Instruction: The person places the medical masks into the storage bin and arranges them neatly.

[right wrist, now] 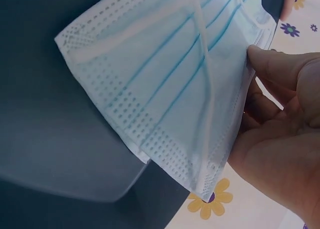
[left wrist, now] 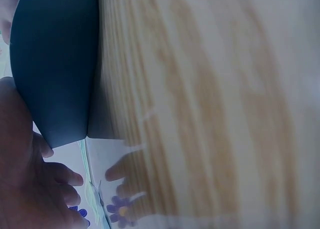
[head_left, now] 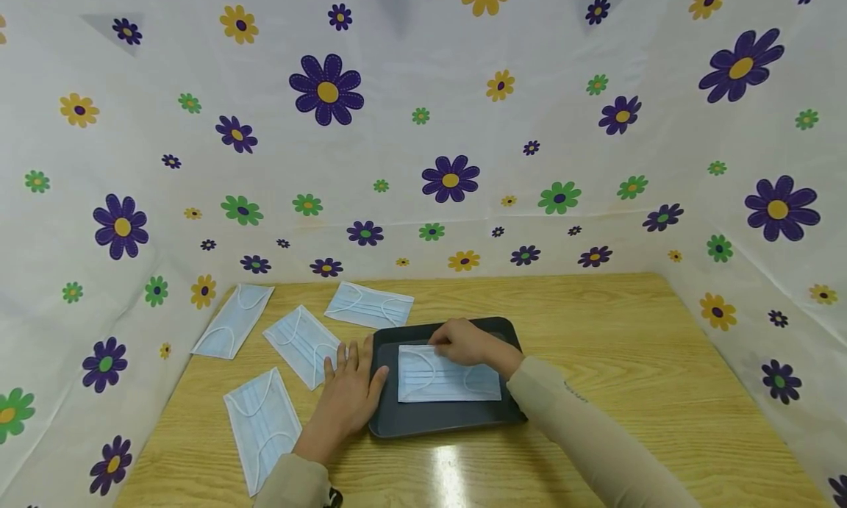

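Observation:
A light-blue pleated face mask (head_left: 417,383) with white ear loops lies over the dark tray (head_left: 450,423). My right hand (head_left: 461,341) pinches the mask's far long edge between thumb and fingers. In the right wrist view, that hand (right wrist: 285,119) has the edge of the mask (right wrist: 165,84) lifted, and a second white corner shows under it. Fingers spread and nearly straight, my left hand (head_left: 349,390) rests against the tray's left side. The left wrist view shows the tray's dark outer wall (left wrist: 57,64) beside that hand (left wrist: 25,164).
Several more masks lie left of the tray: one at the far left (head_left: 233,322), one behind the left hand (head_left: 301,339), one behind the tray (head_left: 367,304) and one nearer (head_left: 261,423). A flower-printed cloth (head_left: 397,148) encloses the wooden table (head_left: 609,331).

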Action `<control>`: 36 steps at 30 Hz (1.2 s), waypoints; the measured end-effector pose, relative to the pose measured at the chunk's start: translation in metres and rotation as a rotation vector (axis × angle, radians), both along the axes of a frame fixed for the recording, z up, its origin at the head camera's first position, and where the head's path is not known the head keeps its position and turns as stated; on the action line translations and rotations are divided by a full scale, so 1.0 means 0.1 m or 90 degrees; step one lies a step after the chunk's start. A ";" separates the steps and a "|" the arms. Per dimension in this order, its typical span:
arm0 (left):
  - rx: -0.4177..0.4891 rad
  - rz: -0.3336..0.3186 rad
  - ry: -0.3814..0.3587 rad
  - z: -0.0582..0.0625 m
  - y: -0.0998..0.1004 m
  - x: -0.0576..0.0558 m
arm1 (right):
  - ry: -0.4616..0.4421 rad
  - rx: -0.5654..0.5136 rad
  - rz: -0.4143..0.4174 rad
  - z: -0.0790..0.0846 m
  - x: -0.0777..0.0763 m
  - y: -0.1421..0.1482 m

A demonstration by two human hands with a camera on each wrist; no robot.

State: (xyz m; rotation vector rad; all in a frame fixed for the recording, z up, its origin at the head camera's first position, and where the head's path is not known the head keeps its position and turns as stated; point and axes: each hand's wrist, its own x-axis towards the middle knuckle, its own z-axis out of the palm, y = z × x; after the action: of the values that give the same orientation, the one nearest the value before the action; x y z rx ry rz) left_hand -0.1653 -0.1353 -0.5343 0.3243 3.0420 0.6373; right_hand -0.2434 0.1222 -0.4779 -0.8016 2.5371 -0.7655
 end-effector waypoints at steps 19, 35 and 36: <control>-0.001 0.006 -0.014 -0.01 0.02 -0.01 | 0.019 -0.026 -0.018 -0.01 0.01 0.00; -0.002 0.005 -0.008 0.01 0.02 0.01 | 0.012 -0.058 -0.083 0.09 0.03 0.06; -0.002 0.005 -0.007 0.01 0.02 0.01 | 0.014 -0.064 -0.090 0.11 0.03 0.08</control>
State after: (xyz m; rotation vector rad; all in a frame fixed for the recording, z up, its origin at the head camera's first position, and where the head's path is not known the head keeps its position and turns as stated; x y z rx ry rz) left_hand -0.1645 -0.1335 -0.5330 0.3067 3.0347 0.6321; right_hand -0.2404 0.1299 -0.4669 -0.6711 2.6135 -0.9410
